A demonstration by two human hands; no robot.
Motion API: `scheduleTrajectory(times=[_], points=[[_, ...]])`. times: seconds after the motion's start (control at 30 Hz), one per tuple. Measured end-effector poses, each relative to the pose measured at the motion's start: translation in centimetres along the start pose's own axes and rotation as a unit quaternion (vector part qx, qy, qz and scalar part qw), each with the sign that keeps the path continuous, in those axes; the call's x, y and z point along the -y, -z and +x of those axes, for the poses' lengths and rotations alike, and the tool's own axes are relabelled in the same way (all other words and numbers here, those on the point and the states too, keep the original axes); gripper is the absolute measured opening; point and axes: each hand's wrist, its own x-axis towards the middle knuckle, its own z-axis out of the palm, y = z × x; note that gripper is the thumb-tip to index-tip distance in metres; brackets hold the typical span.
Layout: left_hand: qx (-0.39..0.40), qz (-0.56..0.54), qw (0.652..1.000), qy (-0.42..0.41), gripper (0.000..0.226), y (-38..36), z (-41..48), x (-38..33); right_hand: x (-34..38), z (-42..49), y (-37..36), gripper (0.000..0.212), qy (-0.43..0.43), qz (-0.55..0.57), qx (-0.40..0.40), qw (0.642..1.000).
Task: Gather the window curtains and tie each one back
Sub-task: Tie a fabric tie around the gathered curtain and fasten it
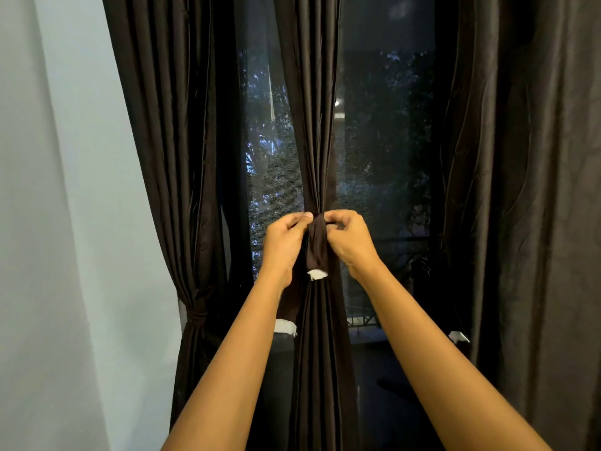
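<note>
From the head camera, both arms are reaching forward and up toward the window (383, 151), and the hands are meeting at the middle curtain (317, 131). That dark brown curtain is hanging between the two panes, bunched into a narrow column of folds.

The left hand (286, 242) is sitting just left of the bunch with its fingers curled in, pinching the top of the tie-back (316, 245) against the thumb. The right hand (349, 239) is mirroring it just right of the bunch, fingers curled and nipping the same strip at its upper edge. So both hands are closed tight on the tie-back.

The tie-back is draping down the front of the gathered folds and ending in a white patch (317, 274). A second white patch (285, 327) is peeking out lower down, beside the left forearm. Both are too small to read.

Over on the left, the left curtain (169, 157) is hanging already cinched, with a dark band (197, 315) wrapping its waist next to the pale wall (48, 190). On the right, the right curtain (520, 190) is hanging loose in broad folds, with another white scrap (458, 336) showing at its inner edge. Through the glass, dim tree foliage (270, 131) is showing against a dark sky.
</note>
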Motion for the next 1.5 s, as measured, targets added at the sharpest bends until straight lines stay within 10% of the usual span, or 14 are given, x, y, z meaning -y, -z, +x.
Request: scheduleTrajectory(times=[0.63,0.9,1.5], points=[[0.015,-0.069,0.994,0.077,0.019,-0.1,1.1,0.4,-1.4,1.0,0.1,0.041,-0.049,0.043,-0.047,0.997],[0.027,-0.04,0.997,0.058,0.01,0.1,0.8,1.5,-0.9,1.3,0.3,0.003,-0.005,-0.001,-0.012,1.0],[0.035,0.029,0.998,0.049,0.016,0.2,0.3,1.6,-1.0,0.7,0.3,0.016,0.015,-0.066,-0.057,0.996]])
